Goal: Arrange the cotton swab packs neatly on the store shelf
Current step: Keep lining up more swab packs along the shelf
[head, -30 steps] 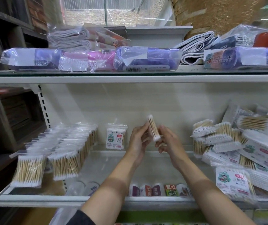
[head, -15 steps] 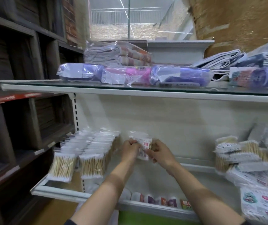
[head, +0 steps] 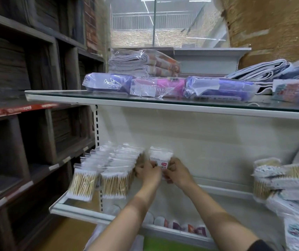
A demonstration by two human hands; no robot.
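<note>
My left hand (head: 147,172) and my right hand (head: 176,172) both grip a cotton swab pack (head: 160,158) with a white label and red mark, held upright at the back of the white store shelf (head: 90,213). It stands just right of two neat rows of upright swab packs (head: 107,173). At the shelf's right end lies a loose heap of swab packs (head: 286,183), some flat, some tilted.
A glass upper shelf (head: 163,103) carries wrapped purple and pink packs (head: 157,86) and folded cloths (head: 143,63). Dark wooden shelving (head: 27,115) stands to the left. Small round containers (head: 179,226) sit on a lower shelf below my arms.
My hands carried the pack from mid-shelf down and left to the back of the shelf beside the neat rows. The pack turned from edge-on to label facing me. The view swung left.
</note>
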